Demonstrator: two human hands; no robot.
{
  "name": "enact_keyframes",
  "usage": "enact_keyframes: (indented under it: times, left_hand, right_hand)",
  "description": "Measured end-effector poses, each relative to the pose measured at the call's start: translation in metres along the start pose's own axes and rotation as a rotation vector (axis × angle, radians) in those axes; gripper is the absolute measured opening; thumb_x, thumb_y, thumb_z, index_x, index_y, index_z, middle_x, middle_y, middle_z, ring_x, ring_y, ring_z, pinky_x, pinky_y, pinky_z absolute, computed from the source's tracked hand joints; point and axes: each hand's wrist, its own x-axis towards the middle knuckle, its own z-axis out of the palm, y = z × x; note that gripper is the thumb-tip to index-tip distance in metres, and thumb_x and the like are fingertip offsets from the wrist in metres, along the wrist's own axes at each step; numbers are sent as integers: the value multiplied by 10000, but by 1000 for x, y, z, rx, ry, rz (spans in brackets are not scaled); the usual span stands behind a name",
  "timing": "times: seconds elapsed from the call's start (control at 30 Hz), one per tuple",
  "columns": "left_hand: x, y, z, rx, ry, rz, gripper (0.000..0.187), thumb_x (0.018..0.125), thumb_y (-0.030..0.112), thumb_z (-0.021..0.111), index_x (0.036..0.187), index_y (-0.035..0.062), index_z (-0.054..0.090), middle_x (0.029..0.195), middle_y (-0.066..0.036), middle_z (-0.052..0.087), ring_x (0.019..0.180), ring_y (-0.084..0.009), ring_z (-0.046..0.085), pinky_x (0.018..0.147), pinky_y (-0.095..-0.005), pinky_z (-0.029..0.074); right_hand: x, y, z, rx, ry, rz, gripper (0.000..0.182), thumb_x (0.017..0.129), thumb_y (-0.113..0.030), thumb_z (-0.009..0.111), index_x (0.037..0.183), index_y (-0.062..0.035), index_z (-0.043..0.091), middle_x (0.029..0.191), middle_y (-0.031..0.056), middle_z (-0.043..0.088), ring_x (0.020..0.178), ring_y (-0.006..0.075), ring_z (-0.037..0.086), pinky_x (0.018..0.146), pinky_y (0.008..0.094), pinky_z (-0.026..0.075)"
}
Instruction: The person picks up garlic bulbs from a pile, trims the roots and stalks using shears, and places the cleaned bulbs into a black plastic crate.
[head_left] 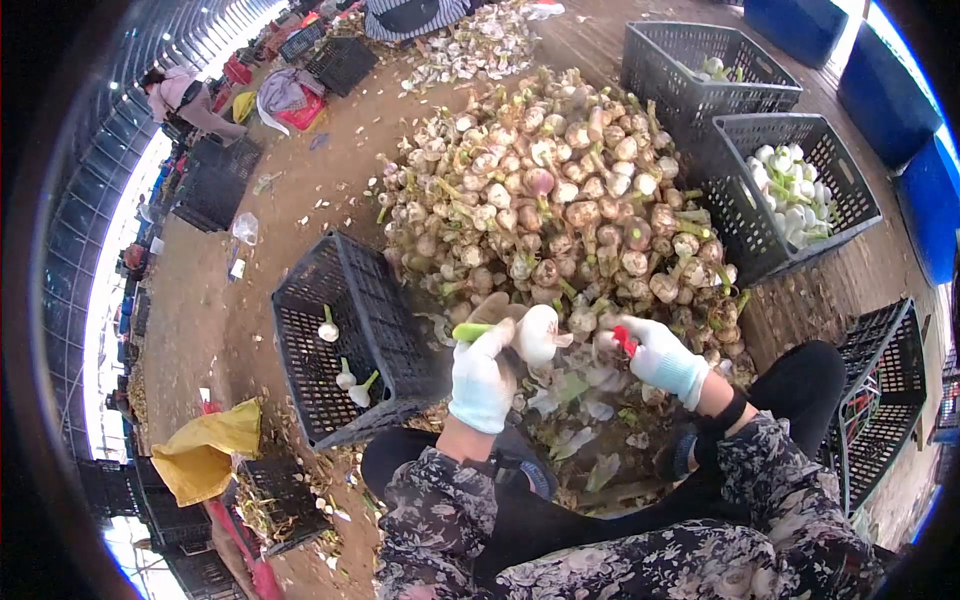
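1. Garlic bulb (538,335), white and with a green stem (469,331), is held up in front of the wearer, over loose garlic skins (588,392) and at the near edge of the heap of garlic (545,190).
2. Keep the grip on the stem end, I would say: it leaves the round body and the root side bare toward the other hand. The papery flap at the bulb's right side seems the bit to attend to.
3. Bring the red-handled tool (624,341) in with short, light strokes, angled away from the gloved fingers on the stem; pressing hard would probably nick the flesh. Its working edge is too small to make out.
4. Turn the bulb rather than stretch the tool arm around it; the loose skins can then fall between the feet, clear of the black crate (385,320) with its few stemmed bulbs (329,326).
5. Left hand (482,382), gloved: fingers and thumb pinch the stem next to the bulb, the palm not spread.
6. Right hand (664,362), gloved: fingers curl around the red-handled tool, just beside the bulb but apart from it. How tightly it grips, I cannot tell.
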Motion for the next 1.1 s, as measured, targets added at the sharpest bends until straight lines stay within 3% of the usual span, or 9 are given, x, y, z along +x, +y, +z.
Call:
enact_keyframes:
  times: [0.07, 0.33, 0.4, 0.53, 0.57, 0.7, 0.8, 1.0, 1.1]
  left_hand:
    - [0, -5, 5, -41, -33, 8, 350, 849, -10, 463, 1198, -26, 436, 1049, -164, 579, 994, -262, 561, 868, -379, 472]
    - [3, -7, 1, -71, 131, 17, 232, 893, 68, 476, 1119, 17, 486, 1043, -147, 578, 984, -277, 568, 893, -411, 449]
    - [9, -17, -5, -14, 207, 74, 286, 893, 60, 499, 1167, 4, 439, 1056, -147, 575, 996, -249, 567, 860, -373, 476]
    - [4, -12, 0, -12, 143, 15, 157, 911, 111, 493, 1032, 34, 556, 1010, -97, 593, 962, -228, 584, 851, -383, 480]
    - [5, -8, -6, -61, 130, 10, 161, 911, 112, 490, 1037, 38, 555, 1007, -98, 595, 963, -233, 586, 856, -389, 482]
    - [13, -9, -21, -69, 104, 23, 173, 914, 101, 463, 1051, 40, 551, 1018, -111, 596, 972, -255, 586, 875, -412, 481]
    - [11, -7, -9, -48, 184, 25, 232, 897, 61, 460, 1121, 1, 446, 1030, -148, 570, 966, -265, 572, 850, -406, 480]
    - [12, -2, -31, -41, 117, -6, 306, 889, 98, 487, 1180, 17, 434, 1071, -173, 582, 1007, -284, 568, 823, -415, 493]
    - [8, 27, -21, 126, 196, 245, 311, 887, 103, 496, 1173, -7, 442, 1079, -174, 575, 998, -278, 569, 854, -393, 480]
  right_hand:
    - [0, -40, 23, 535, 143, 32, 385, 810, -217, 666, 1112, -12, 541, 940, 109, 626, 839, 170, 602, 752, 289, 475]
    - [16, -25, 22, 747, 361, 131, 236, 825, -133, 652, 996, -14, 541, 892, 104, 610, 771, 151, 605, 692, 278, 501]
    - [3, -56, 37, 4, 382, -101, 353, 775, -193, 703, 1029, -17, 534, 913, 126, 603, 779, 185, 609, 733, 298, 494]
    - [32, -13, 45, -15, 515, -250, 323, 762, -124, 686, 1017, 8, 537, 778, 119, 600, 727, 210, 606, 661, 301, 485]
    - [42, -8, 37, 586, 597, 66, 174, 788, -66, 627, 940, 1, 578, 721, 101, 607, 654, 210, 601, 593, 290, 477]
    - [27, 30, 59, -38, 39, -48, 183, 854, -205, 584, 926, -48, 642, 749, 106, 632, 671, 227, 615, 644, 293, 484]
    - [36, -13, 71, 444, 438, 74, 304, 804, -227, 652, 1029, -30, 594, 862, 134, 615, 753, 211, 606, 694, 304, 473]
    - [66, 35, 83, 508, 295, 81, 205, 779, -143, 662, 933, -22, 602, 795, 134, 628, 704, 216, 593, 676, 300, 477]
    - [64, 72, 52, -521, -423, 139, 219, 758, -183, 555, 901, -67, 673, 898, 168, 654, 831, 340, 621, 749, 366, 498]
